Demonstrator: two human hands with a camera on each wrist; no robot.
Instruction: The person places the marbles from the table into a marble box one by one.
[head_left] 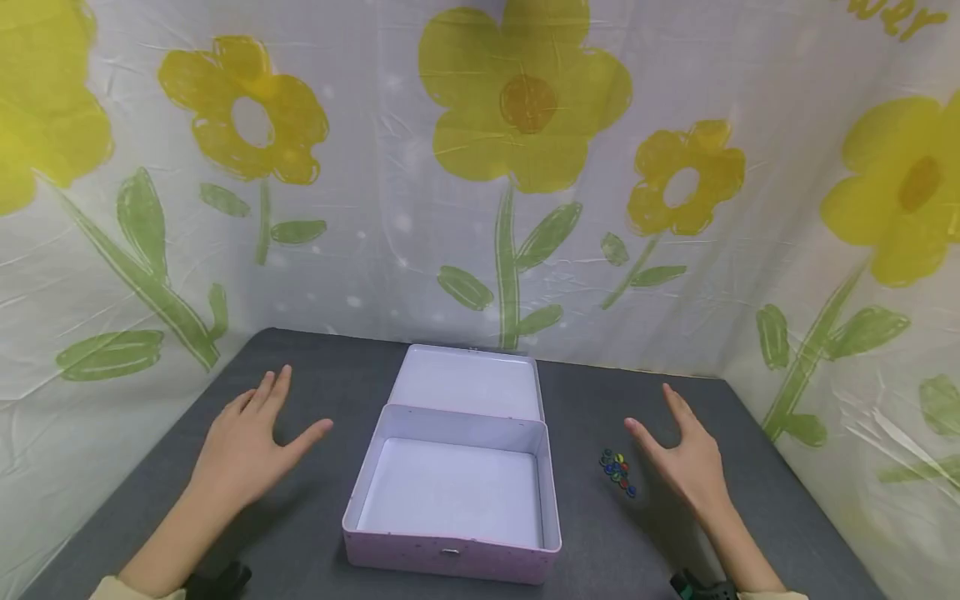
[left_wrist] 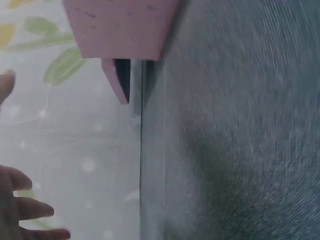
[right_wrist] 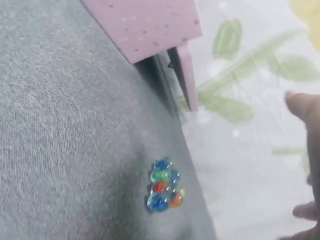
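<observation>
A pink speckled box [head_left: 450, 560] stands on the dark table with its lid [head_left: 468, 379] folded back behind it; its pale inside holds nothing. To the right of it lies a small cluster of glass marbles [head_left: 617, 468] in blue, green, red and yellow, which also shows in the right wrist view as marbles [right_wrist: 162, 187]. My left hand [head_left: 251, 442] hovers left of the box, thumb spread from the straight fingers, holding nothing. Over the table just right of the marbles, my right hand [head_left: 688, 458] is likewise spread and holds nothing.
The dark grey table [head_left: 315, 525] runs back to a white curtain [head_left: 367, 167] printed with yellow flowers, which also hangs at both sides. A dark band [head_left: 701, 586] sits at the right wrist, near a pale sleeve.
</observation>
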